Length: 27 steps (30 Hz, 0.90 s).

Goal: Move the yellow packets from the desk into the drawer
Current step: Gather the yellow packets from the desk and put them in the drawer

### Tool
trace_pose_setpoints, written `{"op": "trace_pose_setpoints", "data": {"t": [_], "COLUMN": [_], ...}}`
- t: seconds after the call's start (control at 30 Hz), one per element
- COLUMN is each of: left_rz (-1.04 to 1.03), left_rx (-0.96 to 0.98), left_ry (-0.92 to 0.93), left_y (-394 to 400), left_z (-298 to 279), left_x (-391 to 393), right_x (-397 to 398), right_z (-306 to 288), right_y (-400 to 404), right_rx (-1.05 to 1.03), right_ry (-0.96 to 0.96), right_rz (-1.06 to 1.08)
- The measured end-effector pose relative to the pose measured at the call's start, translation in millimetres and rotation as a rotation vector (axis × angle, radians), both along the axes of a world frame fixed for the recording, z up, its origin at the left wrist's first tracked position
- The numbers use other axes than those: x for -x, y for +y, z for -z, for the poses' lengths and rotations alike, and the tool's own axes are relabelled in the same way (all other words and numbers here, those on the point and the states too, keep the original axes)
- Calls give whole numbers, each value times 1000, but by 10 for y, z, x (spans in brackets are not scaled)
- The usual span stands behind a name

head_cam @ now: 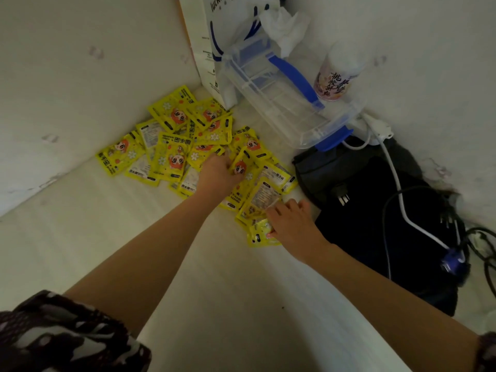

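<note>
The left hand (218, 170) hides its fingers among the yellow packets (171, 154); no drawer shows.

Looks like a home desk corner: white walls, paper shopping bag (204, 41), storage box (290, 103), tangled cables (402, 200).

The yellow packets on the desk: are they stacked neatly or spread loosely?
Spread loosely. The yellow packets lie overlapping at mixed angles, some face up, some showing printed backs, across the desk.

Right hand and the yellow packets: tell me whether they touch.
Touching. The head view shows the right hand with its fingers on the nearest yellow packets at the pile's edge.
</note>
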<state>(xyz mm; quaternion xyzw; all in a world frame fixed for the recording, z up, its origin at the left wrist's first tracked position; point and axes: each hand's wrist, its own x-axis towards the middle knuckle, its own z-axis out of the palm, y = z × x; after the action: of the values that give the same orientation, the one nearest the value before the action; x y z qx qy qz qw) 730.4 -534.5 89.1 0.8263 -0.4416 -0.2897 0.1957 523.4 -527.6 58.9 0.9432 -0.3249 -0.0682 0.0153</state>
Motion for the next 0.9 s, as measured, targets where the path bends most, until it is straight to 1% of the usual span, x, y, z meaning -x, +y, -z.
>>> {"op": "trace_pose_setpoints", "data": {"t": [0.07, 0.13, 0.2, 0.27, 0.33, 0.37, 0.53, 0.63, 0.67, 0.73, 0.8, 0.9], "left_rz": [-28, -69, -130, -200, -277, -313, -417, -444, -446, -457, -467, -492], "left_rx": [34, 77, 103, 118, 132, 140, 194, 175, 172, 168, 173, 177], "left_ry": [14, 36, 84, 158, 237, 274, 378, 468, 502, 558, 585, 602], "left_y": [113, 232, 336, 419, 478, 498, 499, 394, 343, 232, 110, -84], "left_z": [-13, -1, 28, 42, 30, 21, -35, -39, -32, -26, -29, -14], "left_x": [-55, -108, -150, -188, -215, -226, -237, -232, -226, -196, -145, -84], "right_x": [46, 73, 76, 84, 84, 87, 16, -51, -70, -114, -160, -244], "right_z": [17, 1, -40, -133, -245, -275, -253, -254, -231, -147, -41, 77], "right_y": [34, 51, 53, 53, 70, 84, 22, -27, -43, -63, -76, -89], "right_rx": [18, -41, -160, -385, -639, -731, -955, -1154, -1196, -1205, -1172, -1127], "right_ry": [-3, -5, -6, -62, -257, -343, -637, -837, -863, -894, -889, -840], "right_rz": [5, 6, 30, 127, 315, 409, 845, 1021, 1080, 1181, 1250, 1271]}}
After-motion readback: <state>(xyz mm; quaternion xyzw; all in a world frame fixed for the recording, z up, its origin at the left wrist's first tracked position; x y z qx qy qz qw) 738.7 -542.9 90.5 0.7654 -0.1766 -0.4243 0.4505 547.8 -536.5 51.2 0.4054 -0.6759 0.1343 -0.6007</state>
